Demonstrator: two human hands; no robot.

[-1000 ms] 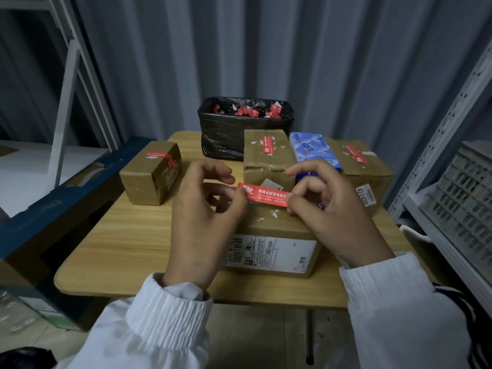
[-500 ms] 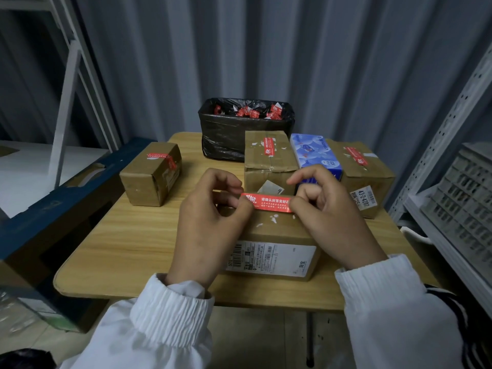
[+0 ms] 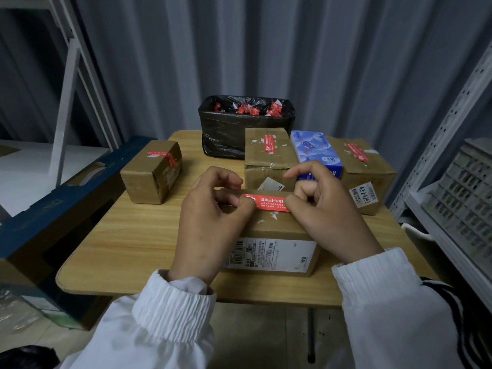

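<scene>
- My left hand (image 3: 210, 217) and right hand (image 3: 327, 209) each pinch one end of the red seal sticker (image 3: 269, 202), pulling it taut so it should go down flat.
- It spans the top of the cardboard box (image 3: 277, 226) at the front edge of the table (image 3: 127, 235), likely to bridge the flap seam.

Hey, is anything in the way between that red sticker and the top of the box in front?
Nothing visible. The left hand and right hand pinch the red sticker by its ends right over the front box, along its far top edge. Only small white paper scraps mark the cardboard beside it.
</scene>
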